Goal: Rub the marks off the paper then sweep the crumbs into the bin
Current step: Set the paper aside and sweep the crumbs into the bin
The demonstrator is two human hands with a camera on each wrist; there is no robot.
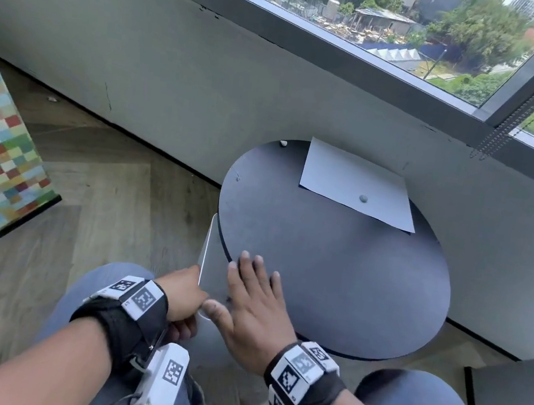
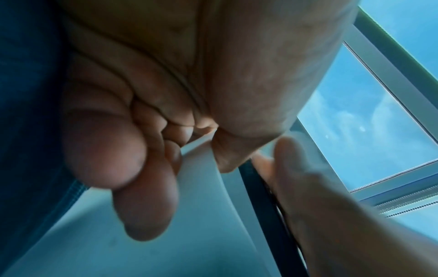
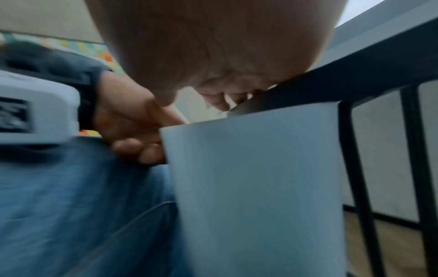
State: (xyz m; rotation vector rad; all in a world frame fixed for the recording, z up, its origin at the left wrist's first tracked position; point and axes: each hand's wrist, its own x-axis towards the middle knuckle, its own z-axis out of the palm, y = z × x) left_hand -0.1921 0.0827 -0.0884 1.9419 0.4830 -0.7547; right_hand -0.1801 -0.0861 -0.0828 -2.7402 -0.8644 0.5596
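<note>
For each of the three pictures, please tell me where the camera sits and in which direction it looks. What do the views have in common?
Head: worn on the head, looks forward and down at the round table, paper and window; both forearms, knees show.
Left wrist: under the left hand, looks up along the fingers, whose grip is on the bin rim; window behind.
Right wrist: under the right hand, looks sideways at the bin wall and table edge; jeans show.
Shared: all three show the white bin and the table edge.

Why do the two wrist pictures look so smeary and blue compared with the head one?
Head view: sharp, daylit, edges bent by the wide lens. Left wrist view: left hand too close, soft; bright window tints it blue. Right wrist view: bin blurred, as if by motion.
</note>
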